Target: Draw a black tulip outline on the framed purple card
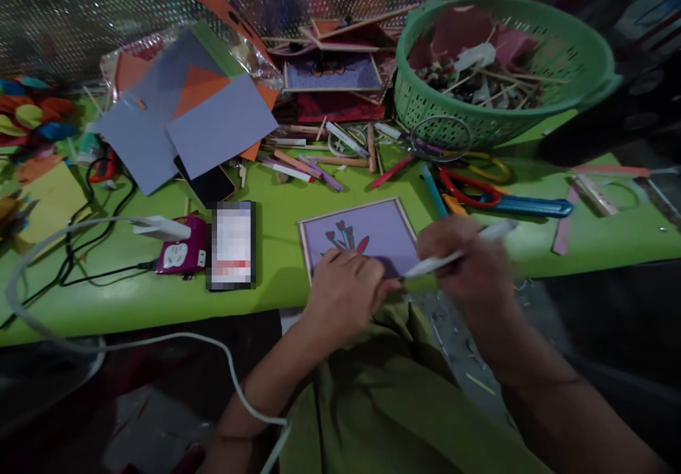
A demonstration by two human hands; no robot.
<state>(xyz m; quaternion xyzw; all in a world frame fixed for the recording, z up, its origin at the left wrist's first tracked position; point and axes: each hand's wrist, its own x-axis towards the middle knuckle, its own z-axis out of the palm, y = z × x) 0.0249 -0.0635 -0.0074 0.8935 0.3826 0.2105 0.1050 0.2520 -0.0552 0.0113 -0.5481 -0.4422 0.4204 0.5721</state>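
One purple card point(386, 229) lies on the green surface point(279, 247) near its front edge, bordered by thin pale sticks and bearing a drawing of red flowers point(345, 236) with dark green outlines. The left hand point(345, 282) rests over the lower part of the card, hiding some of it; its fingers are bent, though I cannot tell whether they grip the edge or only press down. The right hand point(468, 261), somewhat blurred, has its fingers closed around a white marker point(423, 267), which slants down with its tip near the card's lower edge, just beside the left thumb. To the right of the card, beyond the right hand, lie scissors with red handles point(471, 186) and a blue cutter point(532, 206). Behind the card, loose pens point(322, 169) are scattered before a stack of other framed cards point(333, 75), and a green basket point(511, 105) full of scraps stands beside that stack. Left of the card, well apart from it, a phone point(233, 247) with a pixelated screen lies next to a magenta device point(184, 252) that has a white plug point(164, 228) in it. Behind these, grey-purple sheets point(223, 126) partly cover a dark phone point(213, 189), and a yellow sheet point(56, 201) lies farther left
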